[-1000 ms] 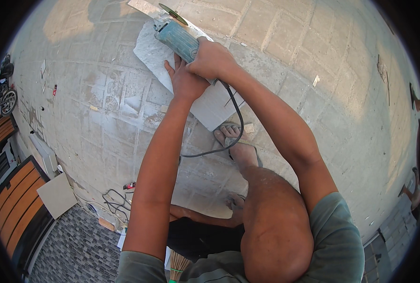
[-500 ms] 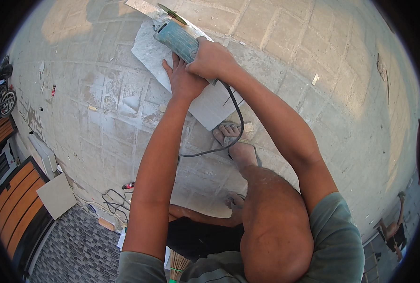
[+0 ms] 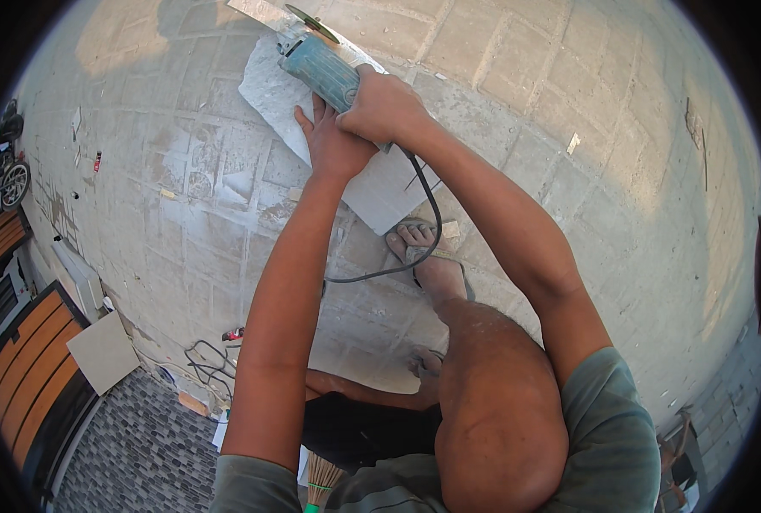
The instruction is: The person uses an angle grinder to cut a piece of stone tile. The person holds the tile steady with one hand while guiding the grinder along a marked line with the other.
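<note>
A dusty blue-green angle grinder (image 3: 322,73) lies low over a pale tile (image 3: 384,195), its thin round disc (image 3: 314,24) standing edge-on at the far end. My right hand (image 3: 387,108) is wrapped round the grinder's rear body. Beside it, my left hand (image 3: 339,152) presses on the tile with thumb and fingers stretched out; some fingertips are hidden by the grinder. White dust coats the tile's far left part. A black cord (image 3: 437,224) loops from the grinder past my foot and behind my left forearm.
My sandalled foot (image 3: 436,265) stands at the tile's near corner. Leftward are a square tile (image 3: 104,352), orange slatted panels (image 3: 34,363), tangled cable (image 3: 209,363) and a parked motorbike (image 3: 8,184). A straw broom (image 3: 320,480) is near my body. Another person (image 3: 675,462) shows at lower right.
My hands, the grinder and the tile look unmoved. At the lower right edge, the other person has shifted down and a little left in the picture.
</note>
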`<state>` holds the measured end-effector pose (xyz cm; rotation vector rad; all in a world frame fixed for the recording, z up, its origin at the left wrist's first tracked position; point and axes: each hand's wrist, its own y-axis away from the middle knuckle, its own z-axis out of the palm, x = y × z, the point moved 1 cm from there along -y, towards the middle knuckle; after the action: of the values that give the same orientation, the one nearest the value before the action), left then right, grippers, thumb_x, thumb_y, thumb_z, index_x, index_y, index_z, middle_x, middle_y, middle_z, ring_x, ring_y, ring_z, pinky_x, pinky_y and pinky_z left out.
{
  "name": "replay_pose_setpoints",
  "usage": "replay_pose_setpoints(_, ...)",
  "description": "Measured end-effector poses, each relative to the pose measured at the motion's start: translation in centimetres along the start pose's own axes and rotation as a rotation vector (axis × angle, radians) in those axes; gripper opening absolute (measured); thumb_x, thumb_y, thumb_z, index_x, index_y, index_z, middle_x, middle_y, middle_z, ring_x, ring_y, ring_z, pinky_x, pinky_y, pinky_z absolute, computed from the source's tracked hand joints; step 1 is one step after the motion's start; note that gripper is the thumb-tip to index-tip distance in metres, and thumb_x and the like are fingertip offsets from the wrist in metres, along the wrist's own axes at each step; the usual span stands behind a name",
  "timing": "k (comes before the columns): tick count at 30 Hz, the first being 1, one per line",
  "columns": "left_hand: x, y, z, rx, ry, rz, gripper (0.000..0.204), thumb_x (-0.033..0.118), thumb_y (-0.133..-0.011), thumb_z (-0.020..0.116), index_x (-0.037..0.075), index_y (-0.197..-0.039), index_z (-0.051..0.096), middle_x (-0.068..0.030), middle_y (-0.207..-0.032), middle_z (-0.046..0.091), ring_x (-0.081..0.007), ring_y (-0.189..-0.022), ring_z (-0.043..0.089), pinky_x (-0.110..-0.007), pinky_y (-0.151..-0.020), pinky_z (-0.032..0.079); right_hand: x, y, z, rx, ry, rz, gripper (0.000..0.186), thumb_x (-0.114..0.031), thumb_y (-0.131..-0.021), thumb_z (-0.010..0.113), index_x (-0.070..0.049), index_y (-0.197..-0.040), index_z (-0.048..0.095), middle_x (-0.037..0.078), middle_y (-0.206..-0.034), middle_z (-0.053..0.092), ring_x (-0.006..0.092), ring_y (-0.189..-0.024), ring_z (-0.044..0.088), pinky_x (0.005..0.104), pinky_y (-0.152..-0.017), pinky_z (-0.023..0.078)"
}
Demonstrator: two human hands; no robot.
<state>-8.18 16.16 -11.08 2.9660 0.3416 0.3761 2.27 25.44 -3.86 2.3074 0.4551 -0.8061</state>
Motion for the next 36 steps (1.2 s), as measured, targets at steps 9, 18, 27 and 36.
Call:
replay_pose_setpoints(9,0.0,-0.1,-0.1,-0.052,-0.038,-0.019,0.081,0.052,-0.085,0.072,0.023,-0.157,0.048,-0.0122,-0.165,0.040,-0.0426,-0.160,0.015,-0.072,-0.123,0.002,-0.2,-0.1,-0.3,-0.033,0.027,0.004,0.067,-0.032,-0.073,0.077,0.005,-0.127,0.059,0.028,-0.114,0.073,0.0417,-0.110,0.072,0.0453,-0.096,0.058)
replay_pose_setpoints(18,0.1,0.2,0.2,0.035,0.008,0.020,0.076,0.044,-0.086,0.074,0.018,-0.153,0.052,-0.0157,-0.159,0.048,-0.0444,-0.158,0.022,-0.071,-0.122,0.001,0.1,-0.2,0.2,0.011,0.010,-0.010,0.069,-0.029,-0.070,0.073,0.006,-0.127,0.059,0.030,-0.106,0.073,0.0437,-0.102,0.073,0.0468,-0.091,0.059)
replay_pose_setpoints(27,-0.1,-0.1,0.3,-0.032,-0.055,-0.008,0.081,0.052,-0.086,0.071,0.022,-0.158,0.047,-0.0105,-0.165,0.041,-0.0421,-0.160,0.016,-0.072,-0.123,-0.001,0.1,-0.2,0.4,0.020,0.021,-0.019,0.066,-0.030,-0.071,0.073,0.005,-0.125,0.060,0.028,-0.106,0.073,0.0425,-0.102,0.073,0.0466,-0.090,0.059)
replay_pose_setpoints(36,0.2,0.2,0.0,0.024,0.003,0.007,0.077,0.046,-0.087,0.073,0.018,-0.154,0.050,-0.0150,-0.161,0.045,-0.0442,-0.158,0.021,-0.070,-0.123,0.001,0.1,0.2,0.0,-0.033,0.018,-0.015,0.064,-0.029,-0.072,0.075,0.005,-0.124,0.059,0.028,-0.111,0.073,0.0425,-0.108,0.073,0.0457,-0.095,0.059)
